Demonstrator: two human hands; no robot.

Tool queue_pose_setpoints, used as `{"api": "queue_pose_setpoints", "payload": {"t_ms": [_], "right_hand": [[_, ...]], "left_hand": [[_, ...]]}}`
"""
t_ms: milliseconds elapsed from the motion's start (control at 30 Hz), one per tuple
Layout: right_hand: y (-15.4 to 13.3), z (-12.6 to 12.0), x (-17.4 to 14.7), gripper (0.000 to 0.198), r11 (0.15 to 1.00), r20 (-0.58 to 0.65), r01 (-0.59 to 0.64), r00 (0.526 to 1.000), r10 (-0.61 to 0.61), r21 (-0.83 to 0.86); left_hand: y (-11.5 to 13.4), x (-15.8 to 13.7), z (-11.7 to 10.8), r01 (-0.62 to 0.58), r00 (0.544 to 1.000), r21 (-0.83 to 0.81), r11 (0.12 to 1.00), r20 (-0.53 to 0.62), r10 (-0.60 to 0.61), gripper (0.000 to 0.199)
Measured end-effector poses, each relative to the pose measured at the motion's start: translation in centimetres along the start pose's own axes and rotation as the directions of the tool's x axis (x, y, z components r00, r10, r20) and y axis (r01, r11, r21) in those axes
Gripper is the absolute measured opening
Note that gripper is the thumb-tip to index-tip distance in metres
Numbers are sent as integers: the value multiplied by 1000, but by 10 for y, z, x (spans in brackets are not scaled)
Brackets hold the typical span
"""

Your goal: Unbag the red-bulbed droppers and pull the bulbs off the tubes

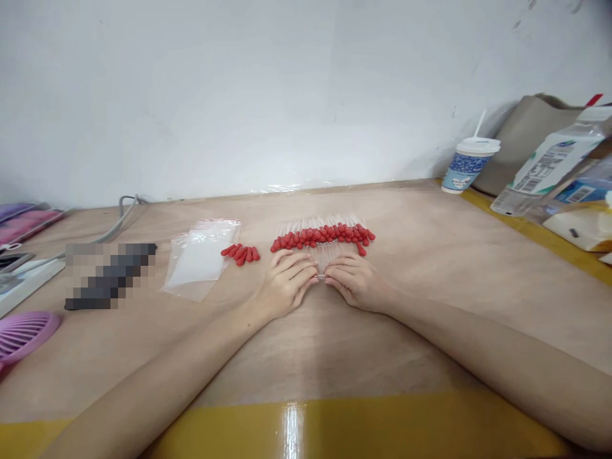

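My left hand (287, 280) and my right hand (354, 278) face each other at the middle of the table, fingers curled. Between and under their fingers lies a row of thin clear glass tubes (326, 253), gripped from both sides near the lower ends. Just beyond, a wide row of glass droppers with red rubber bulbs (315, 236) lies with the bulbs toward me and the tubes pointing to the wall. One red bulb (361, 249) sits slightly apart by my right fingers. Left of my left hand are several loose red bulbs (246, 254), some touching a clear zip bag.
Clear zip bags (201, 255) lie left of the loose bulbs. Further left are a pixelated dark object (112, 277), a grey cable (112, 229) and a purple fan (29, 335). At right stand a paper cup (468, 167) with a straw and a tilted plastic bottle (549, 162).
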State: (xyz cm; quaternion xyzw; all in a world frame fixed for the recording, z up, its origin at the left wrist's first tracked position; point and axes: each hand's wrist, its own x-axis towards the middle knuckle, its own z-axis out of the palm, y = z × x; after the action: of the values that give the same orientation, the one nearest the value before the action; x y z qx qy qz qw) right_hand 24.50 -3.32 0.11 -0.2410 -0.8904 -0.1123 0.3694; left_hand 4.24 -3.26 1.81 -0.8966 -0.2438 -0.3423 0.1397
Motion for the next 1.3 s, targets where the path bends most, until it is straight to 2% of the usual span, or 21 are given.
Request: {"api": "queue_pose_setpoints", "payload": {"t_ms": [200, 467, 533, 600, 667, 733, 800, 833, 900, 967, 1067, 1133, 1200, 1300], "right_hand": [[-1, -5, 0, 16, 996, -1, 83, 997, -83, -23], [6, -12, -11, 15, 990, 19, 121, 993, -120, -74], [13, -17, -17, 15, 994, -6, 72, 997, -73, -79], [21, -21, -21, 15, 993, -54, -62, 997, 57, -105], [26, -23, -23, 16, 961, -105, -210, 976, 193, -181], [27, -22, -21, 19, 915, -132, -301, 952, 275, -267], [26, -18, -19, 21, 887, -129, -337, 941, 312, -315], [25, -16, -18, 22, 880, -126, -349, 937, 325, -322], [25, -14, -17, 20, 866, -135, -383, 924, 359, -320], [27, -12, -18, 17, 845, -141, -431, 902, 407, -317], [29, -11, -20, 11, 815, -134, -482, 875, 465, -322], [30, -9, -20, 9, 808, -125, -495, 867, 482, -320], [30, -9, -19, 8, 805, -118, -503, 862, 492, -315], [28, -8, -17, 10, 809, -108, -496, 865, 489, -315]], "left_hand": [[-1, -3, -4, -25, 999, -2, 1000, 37, 25, 12], [-6, -9, -8, -28, 997, 8, 1000, 75, 27, 13], [-12, -14, -12, 10, 999, 23, 1000, 34, -11, 13], [-19, -17, -17, 81, 997, 60, 995, 1, -82, 12], [-27, -18, -22, 159, 987, 89, 983, -13, -159, 13], [-38, -17, -26, 260, 966, 80, 962, -25, -259, 18], [-53, -15, -32, 404, 915, 61, 913, -27, -403, 23], [-63, -14, -37, 488, 872, 65, 870, -7, -489, 25], [-83, -14, -48, 635, 768, 125, 762, 5, -640, 24], [-102, -16, -60, 731, 663, 176, 660, 49, -747, 24], [-118, -20, -73, 845, 515, 123, 521, 74, -854, 30], [-120, -22, -75, 883, 461, 51, 467, 105, -881, 33], [-119, -25, -73, 898, 432, 15, 440, 160, -887, 32], [-118, -26, -69, 902, 394, 96, 421, 220, -893, 27]]}}
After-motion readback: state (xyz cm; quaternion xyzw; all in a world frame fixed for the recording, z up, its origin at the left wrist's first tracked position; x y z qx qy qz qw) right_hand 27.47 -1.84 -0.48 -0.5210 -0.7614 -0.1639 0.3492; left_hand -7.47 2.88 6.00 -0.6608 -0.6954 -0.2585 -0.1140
